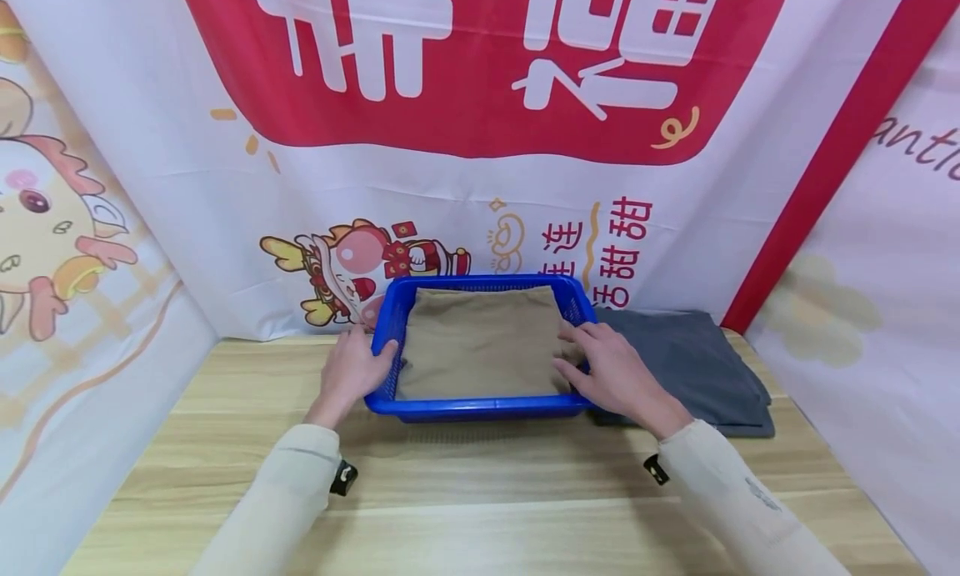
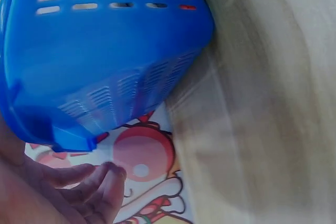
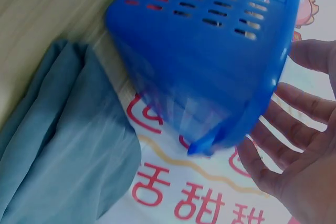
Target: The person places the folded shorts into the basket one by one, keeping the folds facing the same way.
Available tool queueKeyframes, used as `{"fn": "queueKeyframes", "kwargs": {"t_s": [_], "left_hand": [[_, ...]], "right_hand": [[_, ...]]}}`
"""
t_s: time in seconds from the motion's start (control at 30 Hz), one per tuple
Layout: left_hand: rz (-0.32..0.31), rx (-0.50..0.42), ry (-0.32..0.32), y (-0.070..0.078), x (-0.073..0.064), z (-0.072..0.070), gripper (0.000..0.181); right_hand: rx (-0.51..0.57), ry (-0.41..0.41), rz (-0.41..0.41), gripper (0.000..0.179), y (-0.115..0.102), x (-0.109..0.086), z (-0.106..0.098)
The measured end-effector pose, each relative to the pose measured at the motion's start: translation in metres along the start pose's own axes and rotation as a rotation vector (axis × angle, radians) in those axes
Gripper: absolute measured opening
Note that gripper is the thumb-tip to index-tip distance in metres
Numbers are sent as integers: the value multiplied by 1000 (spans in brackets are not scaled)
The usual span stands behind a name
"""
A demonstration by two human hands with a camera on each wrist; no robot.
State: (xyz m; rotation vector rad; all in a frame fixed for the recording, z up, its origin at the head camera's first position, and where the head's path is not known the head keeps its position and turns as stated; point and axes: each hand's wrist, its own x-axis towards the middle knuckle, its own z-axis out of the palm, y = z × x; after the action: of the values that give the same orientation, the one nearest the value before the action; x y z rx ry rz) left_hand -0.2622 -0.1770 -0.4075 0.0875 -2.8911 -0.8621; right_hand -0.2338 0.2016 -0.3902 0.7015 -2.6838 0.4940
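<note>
A blue plastic basket [image 1: 480,406] with slotted sides sits on the table near the back. A tan folded cloth [image 1: 480,343] lies inside it, spread almost wall to wall. At the basket's left rim, my left hand [image 1: 351,369] grips with the thumb over the edge and the fingers outside. My right hand [image 1: 617,374] reaches across the right rim, fingers spread, the tips at the cloth's right edge. In the right wrist view these spread fingers [image 3: 299,124] pass behind the rim, so their tips are partly hidden.
A dark grey folded cloth [image 1: 690,363] lies on the wooden table [image 1: 510,501] to the right of the basket. Behind stands a printed white and red curtain [image 1: 480,176], close to the basket's back edge. More printed sheets hang at the left and right.
</note>
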Motion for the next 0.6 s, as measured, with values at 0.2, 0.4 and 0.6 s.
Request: {"fn": "queueKeyframes", "kwargs": {"t_s": [0.2, 0.4, 0.6], "left_hand": [[-67, -73, -55, -7, 0, 3, 44], [-86, -55, -67, -7, 1, 7, 42], [-107, -32, -85, -3, 2, 8, 42]], "right_hand": [[5, -24, 71, 45, 11, -14, -14], [31, -34, 181, 50, 28, -30, -28], [24, -32, 301, 54, 58, -46, -38]]}}
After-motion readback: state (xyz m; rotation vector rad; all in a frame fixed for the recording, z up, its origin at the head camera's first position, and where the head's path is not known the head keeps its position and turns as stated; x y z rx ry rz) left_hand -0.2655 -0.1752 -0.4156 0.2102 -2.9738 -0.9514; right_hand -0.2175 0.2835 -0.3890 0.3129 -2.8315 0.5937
